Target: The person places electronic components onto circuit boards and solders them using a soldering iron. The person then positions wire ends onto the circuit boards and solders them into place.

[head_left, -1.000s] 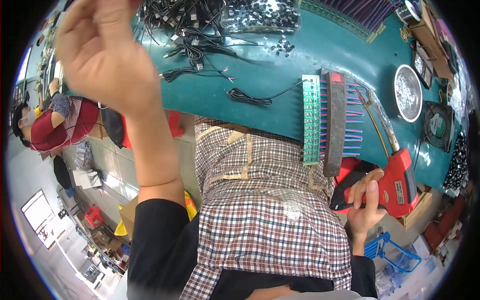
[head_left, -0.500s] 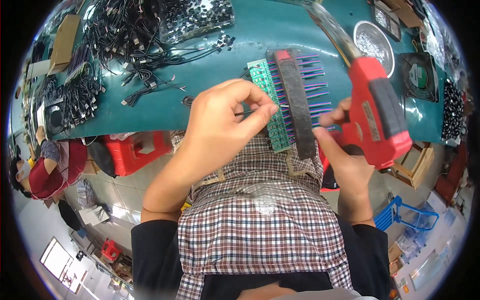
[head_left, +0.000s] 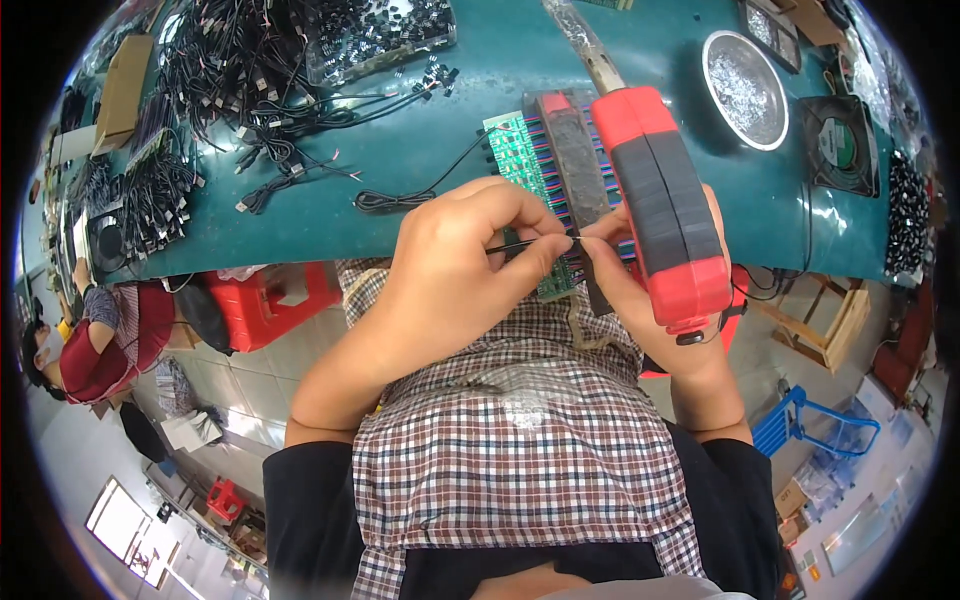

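Observation:
My left hand (head_left: 460, 265) pinches the end of a thin black cable (head_left: 512, 247) between thumb and forefinger. Thumb and a finger of my right hand (head_left: 645, 325) meet at the cable's bare tip. That same hand carries a red and black soldering gun (head_left: 662, 190), its nozzle pointing to the far side. Just beyond the fingers lies a green circuit board (head_left: 515, 150) at the table's front edge, partly hidden by my left hand. A dark bar (head_left: 577, 160) lies along the board, with thin coloured wires sticking out beneath it.
On the teal table (head_left: 400, 235), bundles of black USB cables (head_left: 235, 75) and a clear tray of small black parts (head_left: 385, 40) are at the left. A metal bowl (head_left: 745, 92) and a black fan (head_left: 838, 147) stand right. Red stools (head_left: 265, 310) are below; a co-worker (head_left: 95, 330) sits far left.
My right hand has moved left with the soldering gun, which now stands more upright. Its fingertips have come to the cable tip beside my left fingers. The left hand has shifted slightly.

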The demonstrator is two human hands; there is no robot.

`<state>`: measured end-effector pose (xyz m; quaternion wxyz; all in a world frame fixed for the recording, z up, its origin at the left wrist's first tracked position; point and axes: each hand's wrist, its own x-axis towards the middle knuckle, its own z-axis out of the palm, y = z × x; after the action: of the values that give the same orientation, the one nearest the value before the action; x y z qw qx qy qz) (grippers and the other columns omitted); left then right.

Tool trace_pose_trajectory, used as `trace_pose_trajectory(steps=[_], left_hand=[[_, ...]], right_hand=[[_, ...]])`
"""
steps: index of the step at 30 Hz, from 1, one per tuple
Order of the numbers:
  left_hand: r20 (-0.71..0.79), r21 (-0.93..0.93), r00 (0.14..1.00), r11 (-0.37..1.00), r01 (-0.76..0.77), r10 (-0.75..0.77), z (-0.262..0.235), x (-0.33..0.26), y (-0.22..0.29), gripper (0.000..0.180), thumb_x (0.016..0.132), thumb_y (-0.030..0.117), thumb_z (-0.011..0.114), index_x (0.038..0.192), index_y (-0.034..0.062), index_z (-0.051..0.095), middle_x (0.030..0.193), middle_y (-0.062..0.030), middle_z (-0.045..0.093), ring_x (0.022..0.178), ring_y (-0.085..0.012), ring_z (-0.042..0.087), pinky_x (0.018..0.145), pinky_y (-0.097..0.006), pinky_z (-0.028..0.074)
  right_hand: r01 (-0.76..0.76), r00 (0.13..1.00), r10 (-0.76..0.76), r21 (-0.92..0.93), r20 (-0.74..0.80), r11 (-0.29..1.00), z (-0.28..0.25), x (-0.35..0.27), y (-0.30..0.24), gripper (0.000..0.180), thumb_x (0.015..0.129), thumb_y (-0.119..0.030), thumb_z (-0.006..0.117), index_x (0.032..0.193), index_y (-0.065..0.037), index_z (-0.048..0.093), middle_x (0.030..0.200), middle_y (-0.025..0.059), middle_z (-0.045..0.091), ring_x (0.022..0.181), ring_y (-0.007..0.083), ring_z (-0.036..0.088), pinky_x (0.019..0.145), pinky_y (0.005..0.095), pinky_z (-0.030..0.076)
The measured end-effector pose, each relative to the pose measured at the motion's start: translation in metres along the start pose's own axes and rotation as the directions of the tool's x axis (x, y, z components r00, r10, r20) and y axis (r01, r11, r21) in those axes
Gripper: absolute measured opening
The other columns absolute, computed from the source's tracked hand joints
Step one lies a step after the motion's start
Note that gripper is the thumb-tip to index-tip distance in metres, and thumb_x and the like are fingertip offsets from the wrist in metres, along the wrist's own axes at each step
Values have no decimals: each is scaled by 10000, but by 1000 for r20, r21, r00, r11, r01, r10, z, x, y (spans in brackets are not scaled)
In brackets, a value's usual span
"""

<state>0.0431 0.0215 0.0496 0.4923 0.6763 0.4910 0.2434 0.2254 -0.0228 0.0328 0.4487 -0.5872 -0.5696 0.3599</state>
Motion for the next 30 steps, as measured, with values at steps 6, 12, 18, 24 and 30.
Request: trace_pose_trajectory(steps=[6, 12, 18, 24, 30], left_hand=[[71, 141, 956, 945, -294, 286, -2, -6, -4, 101, 719, 34, 729, 801, 38, 671, 741, -81, 619, 635, -219, 613, 542, -310, 463], [102, 166, 967, 955, -248, 233, -5, -8, -2, 79, 732, 15, 722, 804, 28, 690, 735, -78, 636, 647, -199, 621, 560, -300, 457], [34, 158, 988, 976, -152, 149, -10, -5, -9, 63, 764, 34, 730, 806, 15, 688, 696, -33, 602, 545, -89, 467, 440, -251, 281], [-12, 112, 989, 983, -148, 150, -5, -4, -10, 61, 764, 29, 732, 792, 13, 680, 676, -31, 582, 549, -91, 477, 447, -248, 294], [-16, 89, 993, 990, -111, 113, -2, -5, -6, 53, 766, 15, 723, 774, 12, 672, 682, -21, 584, 565, -74, 489, 451, -238, 301]], right_hand=[[-254, 941, 224, 90, 255, 963, -21, -4, -4, 467, 676, -14, 766, 1080, 2, 533, 951, 103, 615, 838, 214, 622, 771, 295, 492], [-281, 933, 200, 257, 300, 925, -21, -3, -2, 381, 796, 107, 626, 1146, 34, 497, 904, 83, 628, 834, 136, 624, 765, 256, 490], [-267, 949, 205, 264, 239, 927, -19, -1, 0, 427, 815, 173, 582, 1196, 44, 438, 993, 103, 568, 897, 160, 640, 789, 249, 511], [-165, 983, 144, 205, 112, 965, -6, -3, 7, 431, 757, 68, 724, 1131, 49, 509, 896, 89, 652, 807, 145, 673, 727, 259, 533], [-214, 969, 198, 97, 149, 972, -4, 0, 7, 495, 730, 65, 750, 1143, 28, 481, 898, 72, 643, 793, 133, 668, 699, 259, 533]])
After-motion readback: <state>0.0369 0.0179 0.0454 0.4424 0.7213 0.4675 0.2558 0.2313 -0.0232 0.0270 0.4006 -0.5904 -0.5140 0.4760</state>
